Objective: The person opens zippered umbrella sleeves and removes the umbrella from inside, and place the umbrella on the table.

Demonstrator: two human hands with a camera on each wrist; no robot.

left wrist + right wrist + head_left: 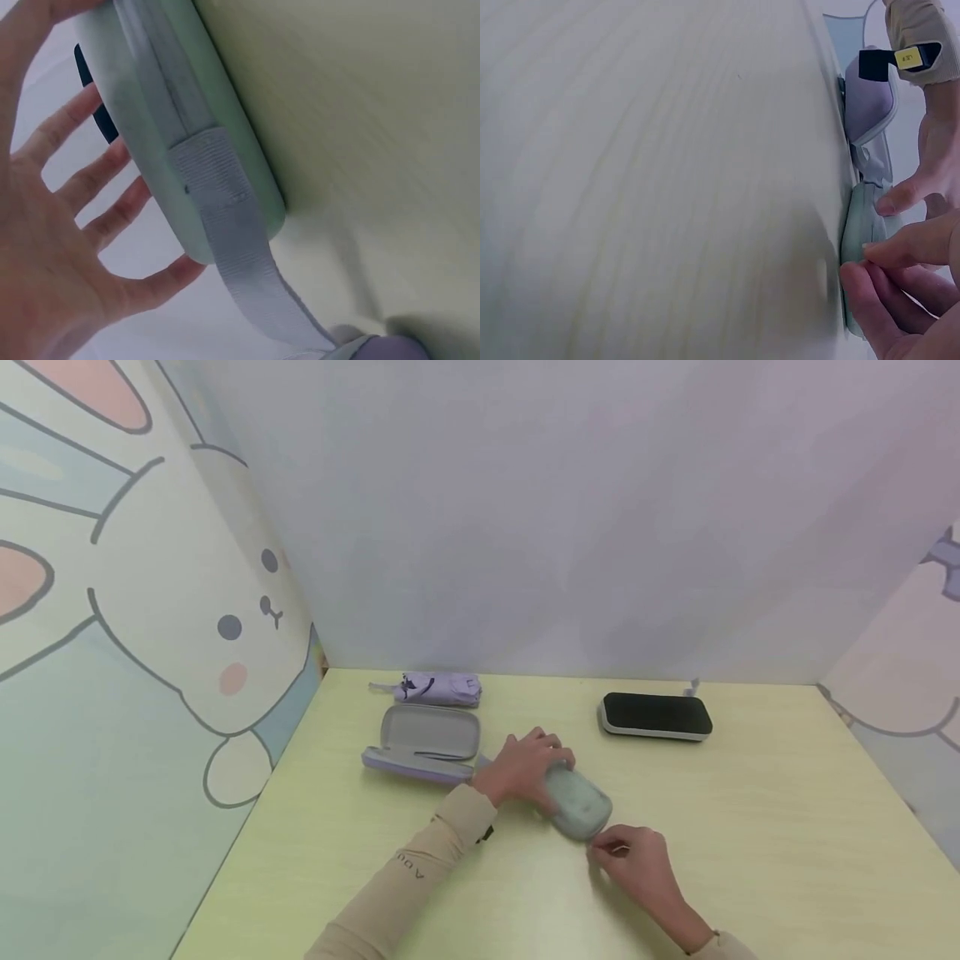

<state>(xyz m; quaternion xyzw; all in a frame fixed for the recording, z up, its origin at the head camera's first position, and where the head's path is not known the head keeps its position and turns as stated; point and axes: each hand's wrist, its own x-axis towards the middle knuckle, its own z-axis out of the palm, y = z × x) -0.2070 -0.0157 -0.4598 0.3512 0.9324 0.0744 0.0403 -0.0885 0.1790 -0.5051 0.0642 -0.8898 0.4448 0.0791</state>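
Observation:
My left hand (525, 768) grips a pale green zip case (581, 807) from its far-left end, fingers spread along one side. In the left wrist view, a grey ribbed strap (232, 217) trails from the end of the case's zipper band. At the case's near corner, my right hand (637, 864) pinches with thumb and fingertips. The right wrist view has these fingertips (881, 253) right at the zipper seam, the small zipper pull hidden between them. Left of my left hand lies an open glasses case (431, 731), lilac outside and grey inside.
A folded lilac umbrella (450, 690) lies behind the glasses case. Towards the back right sits a black-topped case with a white rim (656, 716), a small tab sticking up behind it. Walls with printed rabbits border the yellowish table (750, 843).

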